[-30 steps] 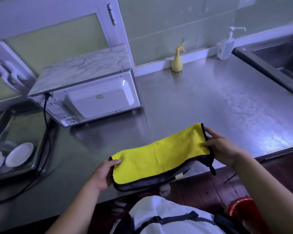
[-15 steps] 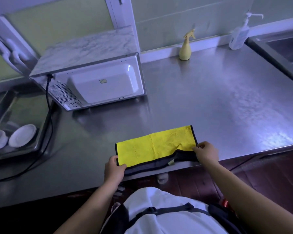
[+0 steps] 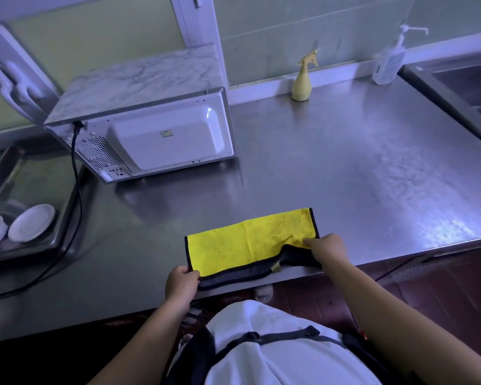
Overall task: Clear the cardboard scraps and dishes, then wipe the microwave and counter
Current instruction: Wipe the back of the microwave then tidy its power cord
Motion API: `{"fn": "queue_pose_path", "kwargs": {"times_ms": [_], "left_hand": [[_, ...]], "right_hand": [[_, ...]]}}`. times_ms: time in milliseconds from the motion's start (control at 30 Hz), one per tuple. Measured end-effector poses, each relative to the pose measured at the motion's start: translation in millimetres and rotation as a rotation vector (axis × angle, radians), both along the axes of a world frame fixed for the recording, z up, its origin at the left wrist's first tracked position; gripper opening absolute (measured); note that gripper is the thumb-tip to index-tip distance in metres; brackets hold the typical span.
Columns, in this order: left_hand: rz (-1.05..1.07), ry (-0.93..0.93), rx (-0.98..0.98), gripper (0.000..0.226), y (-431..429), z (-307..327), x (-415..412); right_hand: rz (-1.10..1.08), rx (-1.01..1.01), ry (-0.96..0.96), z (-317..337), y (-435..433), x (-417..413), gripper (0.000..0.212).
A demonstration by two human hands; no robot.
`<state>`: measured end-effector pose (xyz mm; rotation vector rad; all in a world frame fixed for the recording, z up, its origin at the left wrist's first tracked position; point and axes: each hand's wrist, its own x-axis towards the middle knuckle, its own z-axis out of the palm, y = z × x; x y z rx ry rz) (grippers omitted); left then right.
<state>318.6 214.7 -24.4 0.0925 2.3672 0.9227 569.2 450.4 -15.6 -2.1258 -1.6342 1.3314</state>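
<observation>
Yellow cloth (image 3: 250, 240) is lying folded flat on the steel counter (image 3: 345, 168), right at the front edge, with its grey layer drooping slightly over the lip; left hand (image 3: 181, 283) is pinching the near-left corner, fingers curled round the hem; right hand (image 3: 328, 250) is pinching the near edge by the right corner, lifting a small ripple there; cloth is looking like plush microfibre, so judging it light, soft and limp (nothing breakable, no slip risk on the pile); it is likely sagging if held by one corner, so taking it at two corners or bunching it under a palm is making sense for wiping; microwave (image 3: 161, 134) is sitting back-left with its rear facing the camera, well apart; dishes (image 3: 31, 223) are sitting in the basin (image 3: 25, 173) far left; spray bottle (image 3: 301, 84) is standing by the wall.
</observation>
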Motion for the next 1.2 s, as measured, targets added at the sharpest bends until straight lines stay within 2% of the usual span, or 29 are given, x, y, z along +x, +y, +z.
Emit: {"fn": "queue_pose_path", "kwargs": {"times_ms": [167, 267, 400, 467, 567, 700, 800, 967, 1100, 1200], "left_hand": [[-0.154, 0.125, -0.126, 0.008, 0.6, 2.2, 4.8], [-0.186, 0.225, -0.218, 0.008, -0.5, 2.5, 3.0], [-0.179, 0.204, -0.227, 0.01, -1.5, 4.4, -1.6], [-0.153, 0.173, -0.214, 0.01, -1.5, 5.0, -2.2], [-0.057, 0.092, -0.106, 0.005, -2.4, 5.9, -1.9], [0.18, -0.092, 0.191, 0.013, -4.4, 7.2, -2.8], [0.298, -0.202, 0.282, 0.021, -6.8, 9.2, -1.2], [0.263, -0.204, 0.193, 0.02, -14.0, 1.5, 2.9], [0.152, -0.076, 0.066, 0.033, -13.5, -1.0, 3.9], [0.066, 0.062, -0.004, 0.036, -16.2, 1.2, 3.1]], "right_hand": [[0.124, -0.023, -0.242, 1.7, -5.7, -5.3, 0.028], [0.143, -0.021, -0.251, 4.8, 2.2, -1.1, 0.024], [0.163, 0.029, -0.256, 11.8, 11.5, 10.1, 0.022], [0.162, 0.072, -0.16, 13.2, 12.4, 13.5, 0.018], [0.054, 0.115, 0.127, 16.1, 15.5, 21.1, 0.009], [-0.201, -0.113, 0.558, 25.8, 19.2, 31.5, 0.015], [-0.261, -0.144, 0.656, 29.3, 15.6, 34.4, 0.023], [-0.264, -0.124, 0.59, 13.9, 2.9, 40.5, 0.03], [-0.235, -0.076, 0.478, 1.5, -2.7, 44.7, 0.025], [-0.101, 0.094, 0.25, -4.2, -4.1, 47.5, 0.018]]}}
